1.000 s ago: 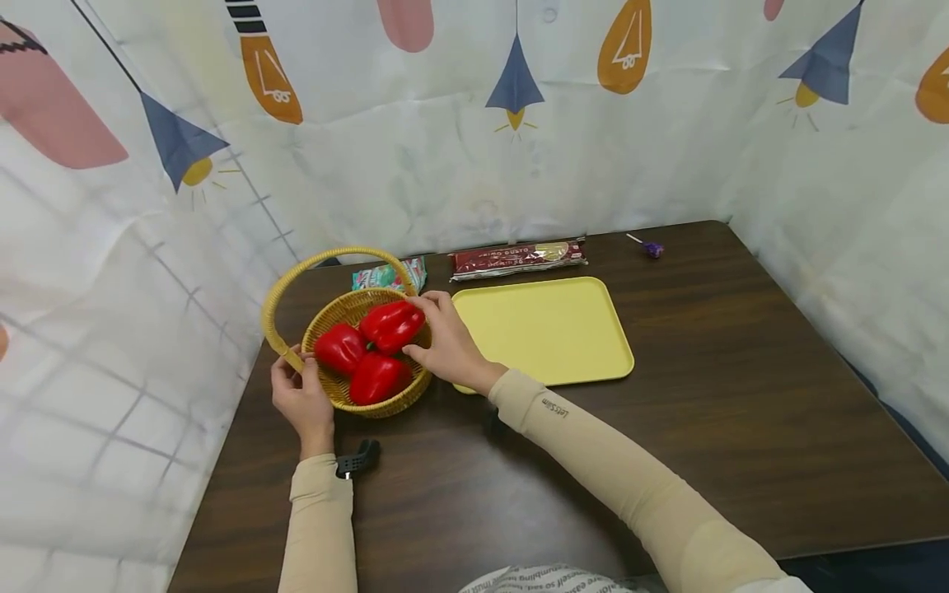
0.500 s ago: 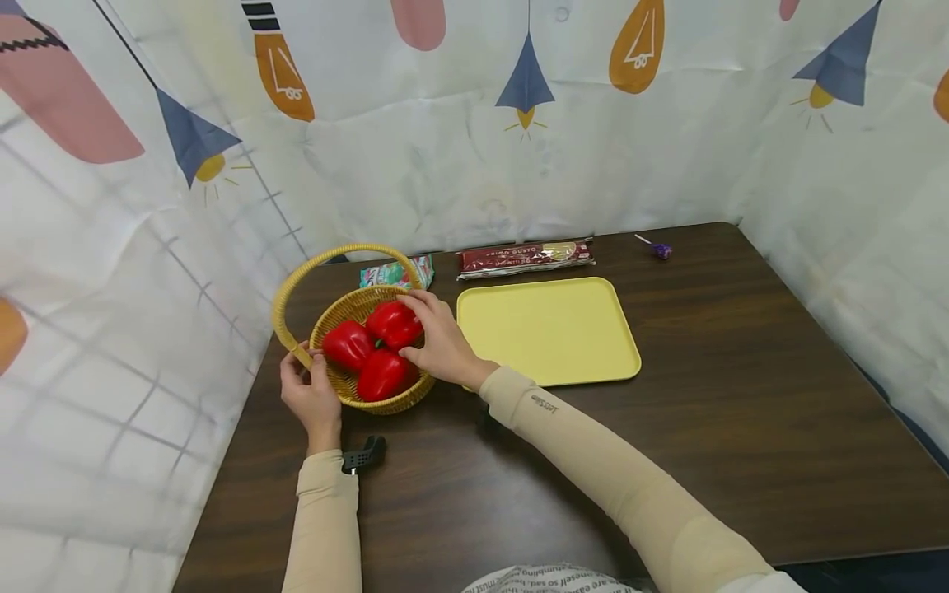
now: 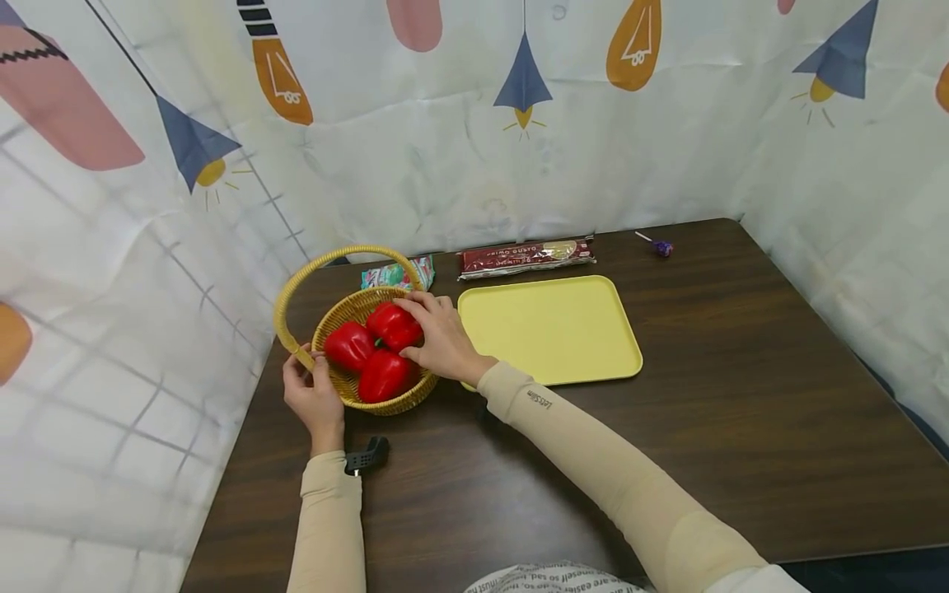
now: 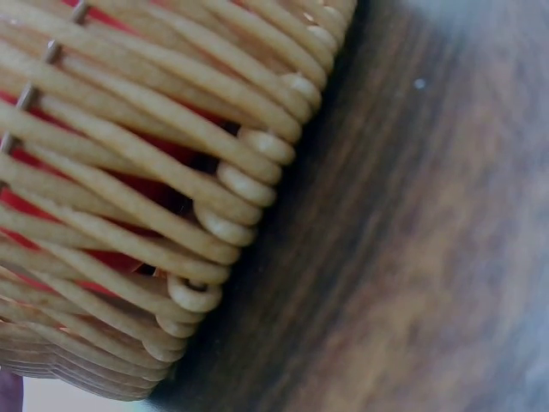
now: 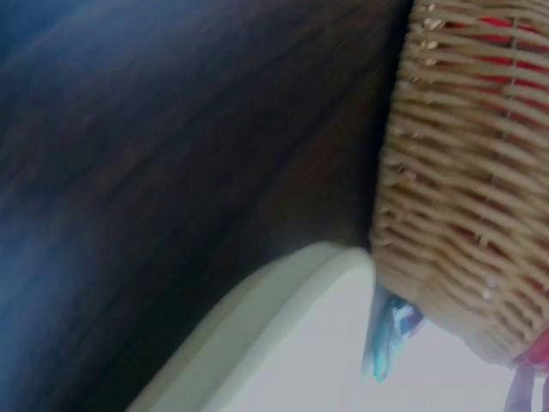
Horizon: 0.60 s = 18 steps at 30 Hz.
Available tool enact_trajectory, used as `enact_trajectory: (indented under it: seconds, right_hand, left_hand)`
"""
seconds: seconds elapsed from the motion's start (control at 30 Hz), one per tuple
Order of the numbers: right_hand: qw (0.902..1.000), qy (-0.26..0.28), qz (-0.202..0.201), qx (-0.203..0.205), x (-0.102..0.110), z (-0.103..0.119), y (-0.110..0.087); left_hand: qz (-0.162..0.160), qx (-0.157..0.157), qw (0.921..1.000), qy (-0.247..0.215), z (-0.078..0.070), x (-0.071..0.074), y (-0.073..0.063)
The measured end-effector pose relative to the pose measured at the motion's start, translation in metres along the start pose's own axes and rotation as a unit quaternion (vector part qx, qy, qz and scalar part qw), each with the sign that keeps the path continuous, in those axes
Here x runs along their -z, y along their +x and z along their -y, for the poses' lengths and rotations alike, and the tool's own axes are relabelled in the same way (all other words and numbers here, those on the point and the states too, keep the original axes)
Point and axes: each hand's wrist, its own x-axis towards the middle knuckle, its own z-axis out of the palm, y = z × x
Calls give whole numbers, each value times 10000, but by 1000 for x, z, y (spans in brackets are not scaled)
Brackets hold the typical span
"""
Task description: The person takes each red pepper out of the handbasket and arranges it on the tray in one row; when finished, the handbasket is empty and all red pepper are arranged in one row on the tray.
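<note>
A woven basket (image 3: pixel 393 403) with a tall arched handle stands at the left of the table, holding red bell peppers. My left hand (image 3: pixel 315 401) grips the basket's left rim at the foot of the handle. Over the right rim reaches my right hand (image 3: pixel 445 338), its fingers and thumb spread round the upper right bell pepper (image 3: pixel 393 323). Beside it in the basket lie a left bell pepper (image 3: pixel 348 344) and a front bell pepper (image 3: pixel 384 375). Both wrist views show the basket wall (image 4: pixel 146 154) close up, with red between the strands; the fingers are mostly out of sight there.
Right of the basket lies a yellow tray (image 3: pixel 552 329), its left edge partly behind the right hand. Along the back are a green-pink candy packet (image 3: pixel 393 274), a long dark red packet (image 3: pixel 526 258) and a purple lollipop (image 3: pixel 661 248). Printed curtains (image 3: pixel 445 165) border the table.
The view has shifted slightly, so everything sits a little further right in it. Both hands keep their places at the basket, and the peppers stay inside.
</note>
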Motion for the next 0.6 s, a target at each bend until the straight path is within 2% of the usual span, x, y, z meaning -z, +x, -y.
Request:
enact_trajectory:
  seconds: [0.1,0.27,0.43,0.53,0.6]
  right_hand:
    - [9996,-192,-93,166,1,-3,0]
    - [9989,-144,-233,373,-1,-7,-2]
    - [9981,488,-327,195,0,-9,-6]
    - [9923,1131,-503,41,1,-9,-10]
    - [9867,1497,-627,-25,1,-10,-13]
  left_hand:
    - [-17,-6,10000,0,1,0,0]
    - [-49,-43,10000,26,1,0,-1]
    - [-66,-62,10000,33,1,0,-1]
    - [-57,-51,10000,32,2,0,0]
    - [-42,-29,10000,24,9,0,2]
